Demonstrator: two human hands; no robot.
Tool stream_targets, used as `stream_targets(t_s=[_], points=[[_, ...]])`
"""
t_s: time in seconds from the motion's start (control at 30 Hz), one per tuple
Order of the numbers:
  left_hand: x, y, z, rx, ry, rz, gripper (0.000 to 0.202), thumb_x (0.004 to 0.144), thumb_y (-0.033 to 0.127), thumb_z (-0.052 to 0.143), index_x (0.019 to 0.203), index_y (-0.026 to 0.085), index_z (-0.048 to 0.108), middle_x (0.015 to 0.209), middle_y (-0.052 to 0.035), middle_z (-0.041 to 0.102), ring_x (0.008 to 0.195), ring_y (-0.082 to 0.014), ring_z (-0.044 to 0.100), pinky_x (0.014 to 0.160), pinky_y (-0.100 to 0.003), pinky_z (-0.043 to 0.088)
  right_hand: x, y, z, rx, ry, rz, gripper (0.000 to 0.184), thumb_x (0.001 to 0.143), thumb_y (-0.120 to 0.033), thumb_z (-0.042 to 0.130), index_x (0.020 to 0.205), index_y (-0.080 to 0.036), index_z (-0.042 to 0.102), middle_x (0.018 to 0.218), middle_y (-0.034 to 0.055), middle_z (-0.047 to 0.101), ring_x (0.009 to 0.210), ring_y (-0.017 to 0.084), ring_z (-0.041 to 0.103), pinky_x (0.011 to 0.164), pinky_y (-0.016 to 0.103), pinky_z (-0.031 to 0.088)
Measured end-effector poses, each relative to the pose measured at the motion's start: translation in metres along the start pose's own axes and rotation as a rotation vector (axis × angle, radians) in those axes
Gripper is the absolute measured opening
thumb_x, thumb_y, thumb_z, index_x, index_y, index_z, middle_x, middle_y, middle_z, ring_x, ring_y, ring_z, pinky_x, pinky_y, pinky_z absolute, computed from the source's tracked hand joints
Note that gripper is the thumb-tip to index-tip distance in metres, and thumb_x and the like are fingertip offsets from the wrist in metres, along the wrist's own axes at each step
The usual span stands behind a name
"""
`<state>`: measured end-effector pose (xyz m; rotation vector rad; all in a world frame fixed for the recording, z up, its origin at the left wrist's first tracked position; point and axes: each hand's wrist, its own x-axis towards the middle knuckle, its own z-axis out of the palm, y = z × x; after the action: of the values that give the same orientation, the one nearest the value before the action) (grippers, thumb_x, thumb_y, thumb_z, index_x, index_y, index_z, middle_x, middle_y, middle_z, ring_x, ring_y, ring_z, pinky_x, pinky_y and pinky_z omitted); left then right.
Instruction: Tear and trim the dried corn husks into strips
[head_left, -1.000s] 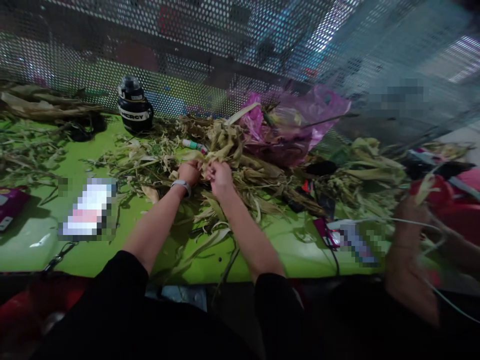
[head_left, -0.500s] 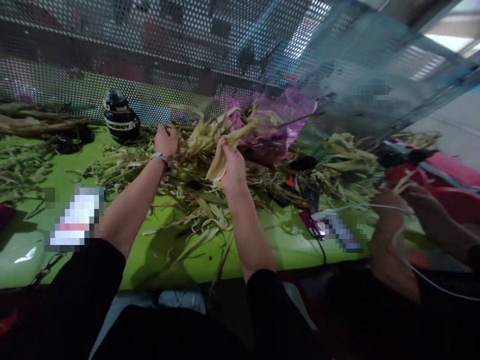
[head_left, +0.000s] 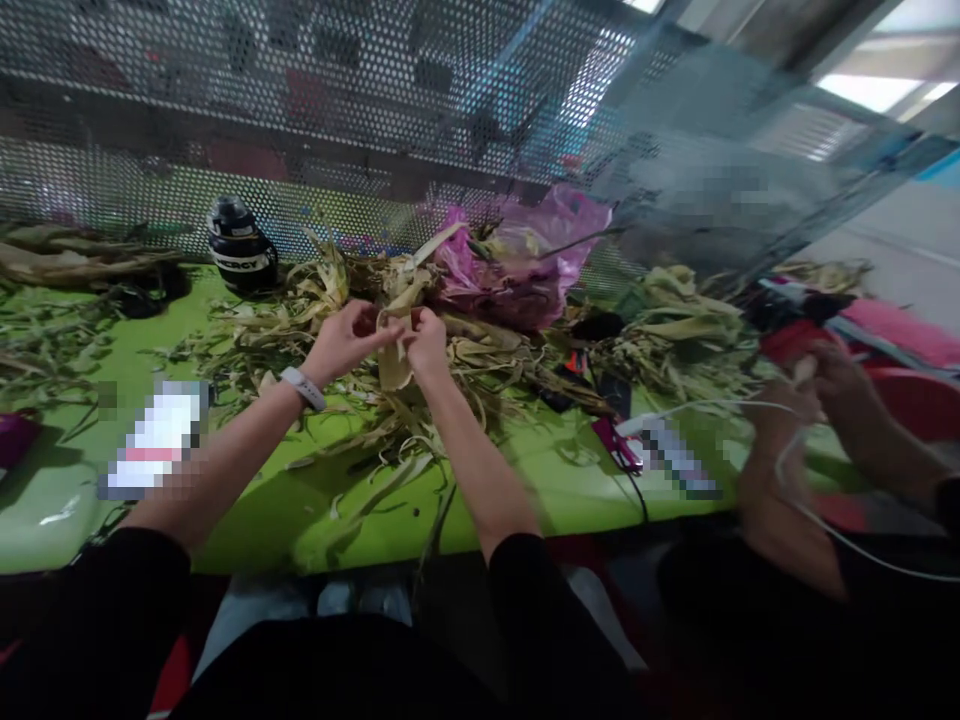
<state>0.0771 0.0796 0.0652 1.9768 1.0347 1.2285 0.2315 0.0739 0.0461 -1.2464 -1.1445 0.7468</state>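
A pale yellow-green corn husk (head_left: 396,365) hangs between my two hands, over a heap of dry husks and strips. My left hand (head_left: 346,342), with a white band on its wrist, pinches the husk's left side. My right hand (head_left: 425,343) grips the same husk from the right, fingers closed. The fingertips of both hands nearly meet. Behind them lie more loose husks (head_left: 330,280) and a pink plastic bag (head_left: 517,275).
A black bottle (head_left: 240,248) stands at the back left. Phones lie on the green table (head_left: 277,530), one at left (head_left: 157,440), one at right (head_left: 679,460) with a white cable. At right, a co-worker's hands (head_left: 806,385) hold something pale. A perforated metal screen (head_left: 337,130) rises behind.
My left hand has come from the heap near the bottle to the husk and taken hold of it. My right hand has drawn left and slightly down with the husk.
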Motion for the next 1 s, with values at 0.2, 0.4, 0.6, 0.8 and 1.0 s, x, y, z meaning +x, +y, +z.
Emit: stream_targets(t_s=[0.2,0.4,0.6,0.8,1.0], points=[[-0.039,-0.018,-0.018,-0.464,-0.059,-0.261,0.04,0.071,0.05,0.074,0.085,0.014,0.061,0.076,-0.0012,0.062,0.065,-0.0107,0.053,0.064,-0.025,0.045,-0.029,-0.004,0.007,-0.1,-0.22,-0.126,0.033,0.074,-0.05,0.065,0.068,-0.019,0.053,0.062,-0.0044,0.052,0.062,0.011,0.045,0.061,0.024,0.04],[-0.067,-0.025,-0.031,-0.345,0.016,-0.172,0.036,0.076,0.04,0.072,0.098,0.016,0.057,0.092,-0.0037,0.063,0.084,-0.0143,0.059,0.077,-0.027,0.048,-0.06,-0.007,0.017,-0.396,-0.312,-0.178,0.029,0.079,-0.038,0.06,0.062,-0.02,0.045,0.056,-0.0049,0.045,0.058,0.011,0.04,0.059,0.026,0.031],[-0.086,-0.026,-0.024,-0.043,0.031,-0.026,0.026,0.089,0.042,0.058,0.094,0.017,0.059,0.081,-0.0017,0.061,0.072,-0.0134,0.055,0.068,-0.024,0.044,-0.086,-0.01,0.025,-0.49,-0.432,-0.212,0.023,0.077,-0.028,0.054,0.063,-0.022,0.037,0.057,-0.0059,0.04,0.055,0.011,0.034,0.058,0.027,0.026],[-0.084,-0.035,-0.02,0.225,0.206,-0.099,0.018,0.096,0.031,0.046,0.097,0.018,0.059,0.084,-0.0038,0.063,0.073,-0.0153,0.056,0.071,-0.026,0.04,-0.107,-0.004,0.029,-0.366,-0.543,-0.117,0.023,0.082,-0.035,0.051,0.069,-0.022,0.036,0.056,-0.0078,0.037,0.053,0.009,0.033,0.056,0.025,0.024],[-0.078,-0.038,-0.022,-0.146,0.387,-0.336,0.019,0.091,0.028,0.054,0.075,0.019,0.054,0.063,0.0033,0.048,0.056,-0.0105,0.042,0.055,-0.022,0.032,-0.108,0.001,0.027,-0.193,-0.657,0.011,0.035,0.079,-0.048,0.059,0.069,-0.022,0.038,0.057,-0.0085,0.035,0.053,0.007,0.031,0.053,0.024,0.023]])
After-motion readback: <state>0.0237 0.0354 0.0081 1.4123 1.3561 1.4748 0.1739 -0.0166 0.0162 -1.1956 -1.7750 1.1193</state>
